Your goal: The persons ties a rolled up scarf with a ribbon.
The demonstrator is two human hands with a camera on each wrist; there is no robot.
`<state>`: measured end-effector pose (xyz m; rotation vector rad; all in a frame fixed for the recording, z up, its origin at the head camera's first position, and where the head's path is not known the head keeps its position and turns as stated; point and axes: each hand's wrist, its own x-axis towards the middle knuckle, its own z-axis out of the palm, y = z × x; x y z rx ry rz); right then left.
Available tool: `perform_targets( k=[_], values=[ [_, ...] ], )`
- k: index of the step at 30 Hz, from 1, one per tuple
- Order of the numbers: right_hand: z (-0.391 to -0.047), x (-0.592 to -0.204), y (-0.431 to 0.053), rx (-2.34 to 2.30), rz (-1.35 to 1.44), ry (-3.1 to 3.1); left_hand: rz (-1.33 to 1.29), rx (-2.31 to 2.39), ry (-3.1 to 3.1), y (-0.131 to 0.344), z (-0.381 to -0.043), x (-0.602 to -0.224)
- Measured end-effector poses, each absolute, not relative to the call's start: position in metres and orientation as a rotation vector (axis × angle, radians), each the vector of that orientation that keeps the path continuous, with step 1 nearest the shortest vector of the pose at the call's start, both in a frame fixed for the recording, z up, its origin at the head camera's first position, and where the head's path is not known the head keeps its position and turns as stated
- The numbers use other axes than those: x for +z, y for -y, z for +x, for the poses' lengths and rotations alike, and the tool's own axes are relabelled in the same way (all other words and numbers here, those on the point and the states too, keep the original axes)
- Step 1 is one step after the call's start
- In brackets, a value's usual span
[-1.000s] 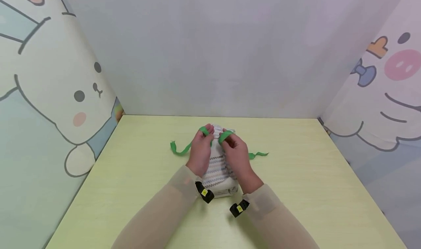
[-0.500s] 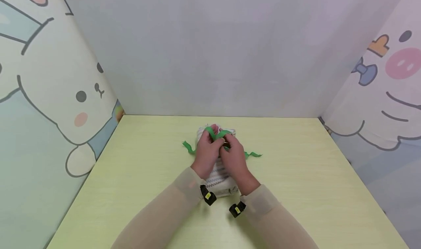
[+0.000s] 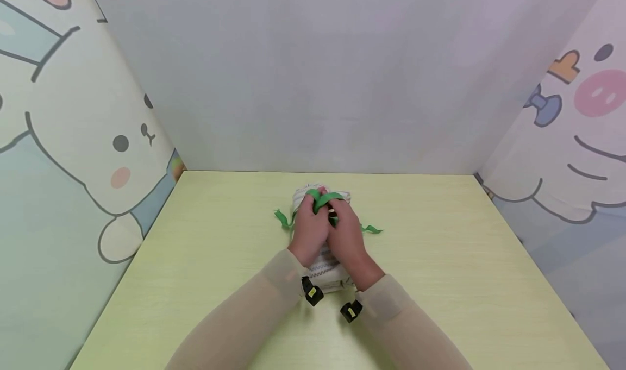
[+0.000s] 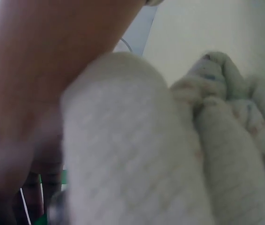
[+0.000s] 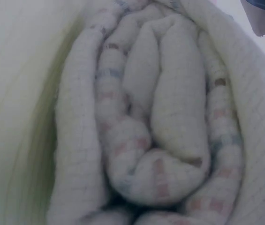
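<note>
A rolled white towel (image 3: 326,275) with coloured stripes lies lengthwise on the table, a green ribbon (image 3: 329,198) about its upper part. My left hand (image 3: 312,231) pinches one ribbon loop, and my right hand (image 3: 346,237) pinches another beside it. Both hands meet over the towel, thumbs close together, hiding the middle of the ribbon. Loose ribbon tails stick out on either side. The right wrist view looks at the towel's coiled end (image 5: 179,93). In the left wrist view, the towel's thick fold (image 4: 127,140) fills the middle, with bits of green at lower left.
The pale yellow table (image 3: 440,250) extends around the towel. A plain grey wall (image 3: 323,87) rises at its back edge. Cartoon-printed panels stand at both sides, a rabbit (image 3: 88,120) on the left and a pig face (image 3: 596,120) on the right.
My left hand has moved right until both hands meet, and the two ribbon loops now cross. The ribbon tails have drawn inward. The towel stays in place.
</note>
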<state>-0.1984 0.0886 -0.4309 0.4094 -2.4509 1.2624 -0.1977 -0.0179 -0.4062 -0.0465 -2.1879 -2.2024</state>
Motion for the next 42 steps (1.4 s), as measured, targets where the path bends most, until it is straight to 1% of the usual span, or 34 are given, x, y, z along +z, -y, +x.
perform_targets(
  k=[7, 16, 26, 36, 42],
  values=[
    [-0.198, -0.429, -0.086, 1.425, 0.345, 2.411, 0.01, -2.138, 2.228, 0.016, -0.195, -0.406],
    [-0.198, -0.426, -0.083, 1.441, 0.271, 2.412, -0.048, -2.249, 2.16, 0.016, -0.192, -0.405],
    [-0.202, -0.426, -0.082, 1.487, 0.151, 2.427, -0.084, -2.214, 2.187, 0.02, -0.195, -0.409],
    [-0.204, -0.431, -0.092, 1.565, -0.042, 2.39, 0.038, -2.079, 2.214, 0.028, -0.193, -0.413],
    [-0.207, -0.43, -0.099, 1.533, -0.106, 2.45, 0.095, -2.116, 2.156, 0.032, -0.194, -0.414]
  ],
)
